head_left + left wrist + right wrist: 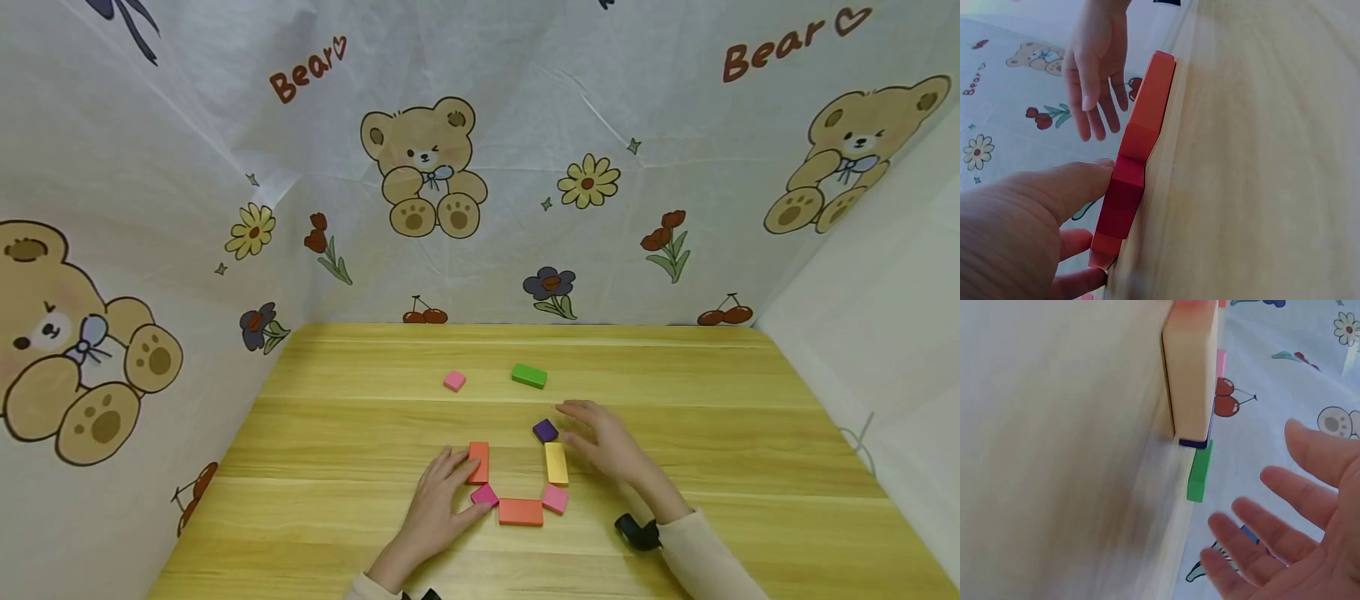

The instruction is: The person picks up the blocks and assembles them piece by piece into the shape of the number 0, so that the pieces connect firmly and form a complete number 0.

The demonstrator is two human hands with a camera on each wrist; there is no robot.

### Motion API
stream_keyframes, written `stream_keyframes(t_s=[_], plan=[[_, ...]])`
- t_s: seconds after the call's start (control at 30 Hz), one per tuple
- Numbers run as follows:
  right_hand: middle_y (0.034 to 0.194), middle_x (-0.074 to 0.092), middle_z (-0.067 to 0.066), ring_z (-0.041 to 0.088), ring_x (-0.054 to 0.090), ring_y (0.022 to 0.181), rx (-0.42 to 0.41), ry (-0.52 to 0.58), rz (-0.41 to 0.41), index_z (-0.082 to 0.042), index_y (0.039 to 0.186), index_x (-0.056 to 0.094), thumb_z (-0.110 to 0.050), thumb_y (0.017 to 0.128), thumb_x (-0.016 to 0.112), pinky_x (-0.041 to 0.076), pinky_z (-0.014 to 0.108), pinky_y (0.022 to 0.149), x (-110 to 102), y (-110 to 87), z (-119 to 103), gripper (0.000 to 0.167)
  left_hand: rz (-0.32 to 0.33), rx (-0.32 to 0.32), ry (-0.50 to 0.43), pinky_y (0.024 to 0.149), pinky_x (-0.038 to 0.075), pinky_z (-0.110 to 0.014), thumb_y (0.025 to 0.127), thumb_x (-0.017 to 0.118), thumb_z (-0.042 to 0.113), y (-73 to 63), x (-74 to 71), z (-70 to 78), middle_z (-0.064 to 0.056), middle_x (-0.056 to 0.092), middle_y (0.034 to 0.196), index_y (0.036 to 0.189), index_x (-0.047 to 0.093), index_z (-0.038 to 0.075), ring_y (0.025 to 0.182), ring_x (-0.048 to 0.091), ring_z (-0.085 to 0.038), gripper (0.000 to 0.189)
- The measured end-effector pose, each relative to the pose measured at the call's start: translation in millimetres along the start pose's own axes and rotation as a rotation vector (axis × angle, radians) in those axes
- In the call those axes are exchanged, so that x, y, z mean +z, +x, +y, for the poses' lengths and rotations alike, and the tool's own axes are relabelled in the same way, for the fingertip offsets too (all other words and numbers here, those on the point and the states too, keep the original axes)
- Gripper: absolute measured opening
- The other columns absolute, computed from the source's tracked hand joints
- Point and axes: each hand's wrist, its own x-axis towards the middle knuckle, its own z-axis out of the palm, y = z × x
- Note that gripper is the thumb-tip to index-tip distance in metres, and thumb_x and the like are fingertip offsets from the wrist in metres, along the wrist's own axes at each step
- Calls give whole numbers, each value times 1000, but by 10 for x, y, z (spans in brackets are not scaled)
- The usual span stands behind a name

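My left hand (437, 510) lies at the left of a U-shaped row of blocks. Its index fingertip touches an upright orange-red block (478, 472), and its thumb rests by a magenta block (1121, 203). An orange-red block (521, 512) lies crosswise at the near side. To its right, a pink block (555, 499) meets a yellow block (557, 463), with a dark purple block (545, 431) at the far end. Fingers spread and holding nothing, my right hand (609, 443) hovers just right of the yellow and purple blocks.
Farther back on the wooden table (337, 417) lie a green block (529, 376) and a small pink block (454, 381). A white bear-print cloth (510, 250) hangs behind the table and along its left. Black wrist gear (637, 532) sits by the right sleeve.
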Motion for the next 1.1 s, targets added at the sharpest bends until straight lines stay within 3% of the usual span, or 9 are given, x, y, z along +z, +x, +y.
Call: stream_keyframes(t_s=[0.23,0.5,0.8,1.1], plan=[[148,42,24,49,43,132,45,13,-48,-6,144,47,-30,93,67,38,65,103,63,-210,-62,60,2,-4,4,110,27,-67,86,71,46,1,5,0,-13,50,144,136,59,10,142,32,-42,63],[154,33,25,49,34,138,70,58,-148,-10,149,42,-34,91,69,34,65,106,152,-287,-41,68,-4,-11,2,109,27,-68,86,70,46,2,10,1,-13,50,144,136,58,10,143,31,-42,62],[152,36,26,53,27,140,1,-14,-159,-9,147,44,-40,86,73,31,70,105,217,-307,-32,74,-10,-16,-3,108,27,-69,86,70,47,4,5,7,-14,50,144,136,58,10,143,31,-42,63],[154,34,24,51,23,143,14,-65,-184,-11,148,43,-45,87,70,21,70,110,239,-328,-42,75,-1,-14,4,108,28,-69,86,71,47,6,15,6,-14,51,143,136,59,10,142,32,-43,63]])
